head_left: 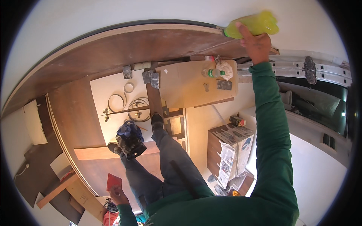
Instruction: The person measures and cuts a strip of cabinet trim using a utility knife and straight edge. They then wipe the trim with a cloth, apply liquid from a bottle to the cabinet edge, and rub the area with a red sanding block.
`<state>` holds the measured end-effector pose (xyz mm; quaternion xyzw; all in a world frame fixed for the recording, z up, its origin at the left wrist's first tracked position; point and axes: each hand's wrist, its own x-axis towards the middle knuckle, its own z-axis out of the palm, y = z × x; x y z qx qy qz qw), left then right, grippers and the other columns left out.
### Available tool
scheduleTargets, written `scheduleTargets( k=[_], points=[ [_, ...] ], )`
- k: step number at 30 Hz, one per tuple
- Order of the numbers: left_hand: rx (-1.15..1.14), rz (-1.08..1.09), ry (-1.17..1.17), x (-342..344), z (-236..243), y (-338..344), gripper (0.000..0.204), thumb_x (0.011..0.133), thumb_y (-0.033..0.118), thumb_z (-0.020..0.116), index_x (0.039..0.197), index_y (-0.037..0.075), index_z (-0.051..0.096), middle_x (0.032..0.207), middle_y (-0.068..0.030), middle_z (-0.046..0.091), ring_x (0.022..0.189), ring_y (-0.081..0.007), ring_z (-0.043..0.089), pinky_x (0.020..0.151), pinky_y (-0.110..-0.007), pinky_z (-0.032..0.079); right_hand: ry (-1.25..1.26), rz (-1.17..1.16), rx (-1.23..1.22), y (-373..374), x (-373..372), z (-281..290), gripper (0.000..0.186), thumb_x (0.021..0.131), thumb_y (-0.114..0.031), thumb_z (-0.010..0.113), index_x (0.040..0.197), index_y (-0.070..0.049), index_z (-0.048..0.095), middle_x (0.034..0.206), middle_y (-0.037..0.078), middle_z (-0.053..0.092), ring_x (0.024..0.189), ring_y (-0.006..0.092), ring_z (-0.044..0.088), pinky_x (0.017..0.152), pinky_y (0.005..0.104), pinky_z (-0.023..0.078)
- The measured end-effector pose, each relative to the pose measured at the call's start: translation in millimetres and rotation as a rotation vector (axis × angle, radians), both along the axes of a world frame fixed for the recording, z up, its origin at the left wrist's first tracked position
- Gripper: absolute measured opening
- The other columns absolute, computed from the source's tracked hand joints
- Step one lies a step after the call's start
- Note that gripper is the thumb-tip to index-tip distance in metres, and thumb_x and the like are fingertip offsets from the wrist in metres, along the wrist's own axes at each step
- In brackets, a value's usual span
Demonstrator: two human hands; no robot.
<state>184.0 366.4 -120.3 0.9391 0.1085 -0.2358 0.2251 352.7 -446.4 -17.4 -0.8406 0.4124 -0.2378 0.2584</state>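
My right hand (pixel 258 46) is stretched far forward, its fingers wrapped round a yellow-green plastic bottle (pixel 261 23). The bottle lies tilted, its green neck end toward the left, by the pale edge of a long brown board (pixel 151 40). A dark strip (pixel 169 21) runs along that edge and stops near the bottle's neck. Low on the left, beside my leg, my left hand (pixel 118 196) pinches a thin, flat red piece (pixel 113 181), perhaps a spreader.
Below the board are coiled edging strips (pixel 138 109), a dark bag (pixel 130 141) at my feet, and a cardboard-coloured sheet (pixel 181 84) with a clear bottle (pixel 211 73) on it. A newspaper-covered cabinet (pixel 226 150) stands right of my legs. Metal drawer rails (pixel 290 69) lie beyond my right arm.
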Motion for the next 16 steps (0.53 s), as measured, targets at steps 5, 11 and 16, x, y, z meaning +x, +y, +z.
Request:
scheduleTargets(
  k=[5,11,16],
  points=[
    [-0.019,0.023,-0.023,5,2,5,0.013,0.095,0.012,0.065,0.104,0.004,0.068,0.090,-0.0109,0.068,0.079,-0.0249,0.064,0.075,-0.041,0.051,-0.155,-0.034,0.122,-5,-12,6,0.046,0.082,-0.037,0.094,0.101,0.002,0.078,0.087,0.004,0.074,0.068,0.0095,0.066,0.062,0.0232,0.057],
    [0.012,-0.005,0.028,3,0,13,0.013,0.095,0.013,0.065,0.104,0.004,0.068,0.094,-0.0110,0.068,0.082,-0.0247,0.063,0.076,-0.041,0.050,-0.105,0.037,0.052,10,5,-3,0.045,0.084,-0.038,0.092,0.100,0.001,0.079,0.088,0.004,0.076,0.069,0.0098,0.067,0.064,0.0239,0.058],
    [0.005,-0.010,0.039,11,8,1,0.012,0.095,0.013,0.065,0.104,0.005,0.068,0.093,-0.0106,0.068,0.084,-0.0255,0.063,0.078,-0.041,0.050,-0.036,0.090,0.013,-6,-5,-3,0.050,0.086,-0.043,0.090,0.106,0.003,0.081,0.088,0.008,0.078,0.070,0.0117,0.070,0.067,0.0254,0.061]
  ],
)
